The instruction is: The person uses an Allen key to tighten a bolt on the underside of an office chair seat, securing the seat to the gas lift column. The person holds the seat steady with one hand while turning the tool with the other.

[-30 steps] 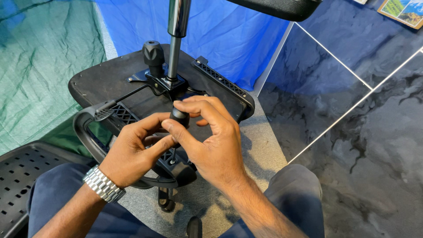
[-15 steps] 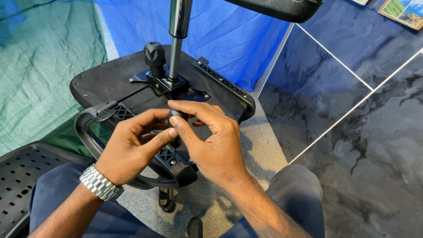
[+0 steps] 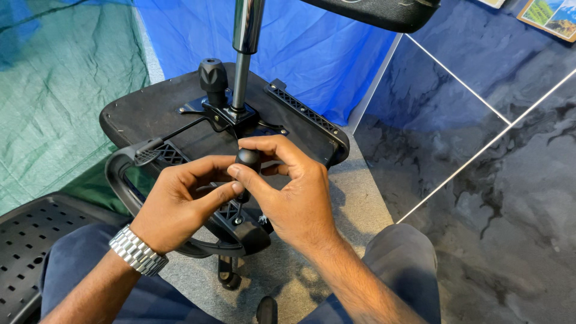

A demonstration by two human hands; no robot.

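Head view: looked down at an upturned office chair lying on the floor, with the person's two hands working above its underside.
Floor (image 3: 510,180): dark marbled tiles with pale joints, and a grey strip beside them under the chair.
Sheets: a blue sheet (image 3: 324,54) hung behind the chair and a green sheet (image 3: 54,102) lay to the left.
Seat (image 3: 150,111): black, flipped so its underside faced up, on the floor between the two sheets.
Gas column (image 3: 245,57): chrome, upright, rising from the black mechanism plate (image 3: 231,117) at the seat's middle.
Armrest (image 3: 120,174): a black loop at the seat's near edge, partly under the hands.
Perforated panel (image 3: 27,240): black, at the lower left, beside the person's knee.
Left hand (image 3: 180,207): wore a metal watch (image 3: 137,251); its grip was half closed, thumb and forefinger pinched toward the stem below the small knob.
Right hand (image 3: 294,192): its grip was closed on the small knob, thumb and fingers wrapped about it.
Adjustment knob (image 3: 212,75): black, ribbed, standing on the plate just left of the column.
Small knob (image 3: 248,159): black, round, held between both hands just in front of the mechanism plate, above the armrest.
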